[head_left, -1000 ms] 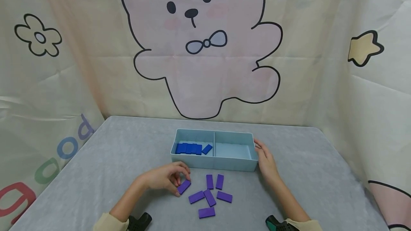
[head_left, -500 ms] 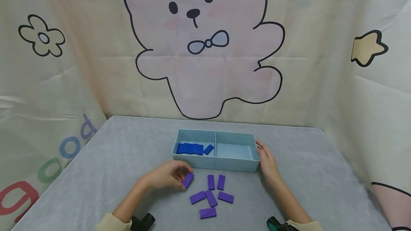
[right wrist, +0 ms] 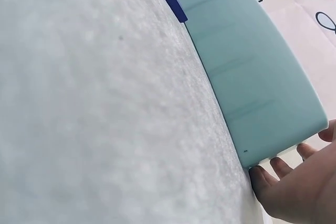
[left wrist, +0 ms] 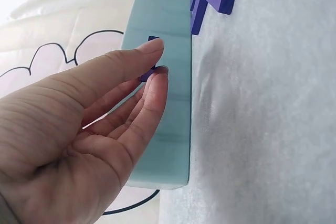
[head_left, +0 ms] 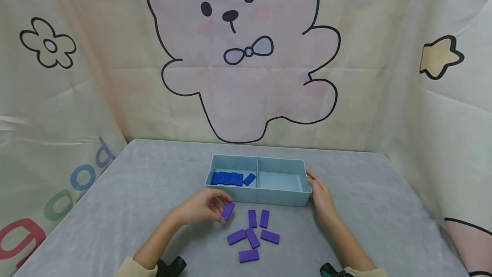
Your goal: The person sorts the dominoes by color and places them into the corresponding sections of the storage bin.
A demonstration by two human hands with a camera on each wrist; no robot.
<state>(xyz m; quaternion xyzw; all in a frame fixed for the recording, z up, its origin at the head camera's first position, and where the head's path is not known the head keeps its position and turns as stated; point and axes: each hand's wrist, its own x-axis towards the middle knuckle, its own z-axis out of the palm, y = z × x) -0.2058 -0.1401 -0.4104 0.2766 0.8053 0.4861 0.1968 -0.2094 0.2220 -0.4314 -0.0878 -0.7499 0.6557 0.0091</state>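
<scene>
My left hand (head_left: 203, 205) pinches a purple domino (head_left: 228, 211) between thumb and fingertips, just in front of a light-blue two-compartment box (head_left: 265, 197). From the left wrist view, the fingers hide most of this domino (left wrist: 147, 75), which overlaps the box's front wall (left wrist: 176, 114). Against the box's right end rests my right hand (head_left: 322, 195), its fingers lying along the end wall. The right wrist view shows the fingertips (right wrist: 281, 167) right at that wall. Several blue dominoes (head_left: 227, 178) lie in the left compartment, most side by side and one slanted (head_left: 249, 179).
Several more purple dominoes (head_left: 252, 238) lie scattered on the grey cloth-covered table (head_left: 300, 234) in front of the box. The box's right compartment (head_left: 279, 181) shows a bare floor. Behind the table hangs a curtain with a bear drawing (head_left: 238, 97).
My left hand has lifted the purple domino and carried it up and slightly right, closer to the box's front. The right hand stays at the box's end.
</scene>
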